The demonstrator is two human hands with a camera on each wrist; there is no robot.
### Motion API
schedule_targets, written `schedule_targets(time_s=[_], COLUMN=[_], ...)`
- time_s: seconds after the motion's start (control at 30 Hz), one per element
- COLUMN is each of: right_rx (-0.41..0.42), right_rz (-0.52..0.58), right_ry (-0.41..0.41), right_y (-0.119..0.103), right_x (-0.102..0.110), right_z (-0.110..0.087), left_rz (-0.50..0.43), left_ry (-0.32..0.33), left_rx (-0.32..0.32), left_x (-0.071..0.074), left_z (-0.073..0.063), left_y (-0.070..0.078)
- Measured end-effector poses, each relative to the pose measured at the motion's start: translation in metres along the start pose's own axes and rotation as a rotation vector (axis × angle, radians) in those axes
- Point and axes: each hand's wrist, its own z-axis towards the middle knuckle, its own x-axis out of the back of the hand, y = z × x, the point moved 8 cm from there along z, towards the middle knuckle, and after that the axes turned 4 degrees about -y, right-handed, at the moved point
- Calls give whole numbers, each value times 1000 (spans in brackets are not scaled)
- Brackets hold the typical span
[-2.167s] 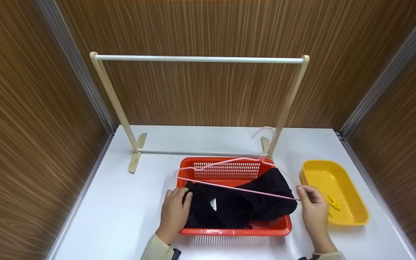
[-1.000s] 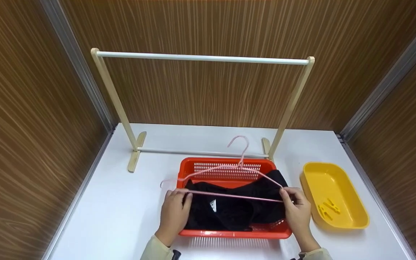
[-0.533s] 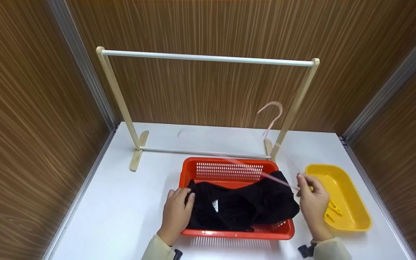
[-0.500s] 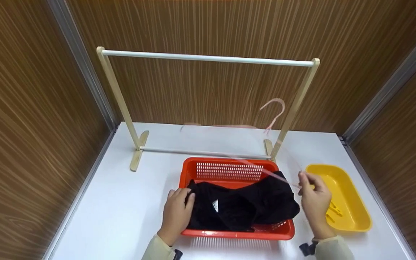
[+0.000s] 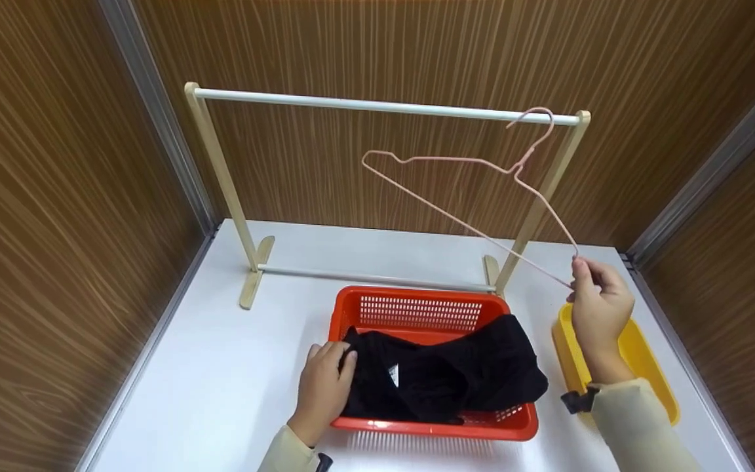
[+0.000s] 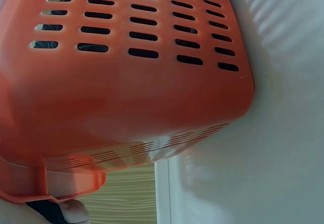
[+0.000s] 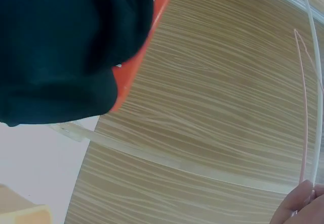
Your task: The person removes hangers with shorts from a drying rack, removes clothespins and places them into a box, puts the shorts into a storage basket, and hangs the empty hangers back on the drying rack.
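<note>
My right hand pinches the lower right corner of a pink wire clothes hanger, raised above the table and tilted. The hanger's hook overlaps the right end of the rack's white top bar; whether it touches the bar, I cannot tell. Its long lower wire also shows in the right wrist view. My left hand is at the left side of the red basket, pinching the edge of a black garment with a white tag. Cloth shows by the fingers in the left wrist view.
A wooden-legged rack post stands behind the basket on the left, its lower bar close to the basket's back rim. Beneath my right forearm is a yellow tray, partly hidden. Wood-grain panels enclose the white table.
My right hand has lifted the hanger from over the basket, up and away, bringing its hook to the height of the top bar. The left hand has stayed at the garment's edge.
</note>
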Motion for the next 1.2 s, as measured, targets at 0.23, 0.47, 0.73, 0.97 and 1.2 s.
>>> schedule_targets(time_s=[0.23,0.47,0.73,0.97,1.2], right_rx=[-64,-118,11,-20,-61], right_rz=[35,84,-21,3,19], right_ry=[-18,-20,-45,-130,-115], right_y=[5,10,-21,-18,23], right_x=[-9,-15,-25,-32,-24], right_z=[20,24,11,5,-9], left_rz=[-9,-23,-19,-21,-23], left_ry=[4,-8,-16,-18,-15], left_rx=[-1,10,26,33,35], left_x=[0,0,-1,-1,-1], left_z=[1,0,-1,1,1], left_y=[1,1,-1,-1,-1])
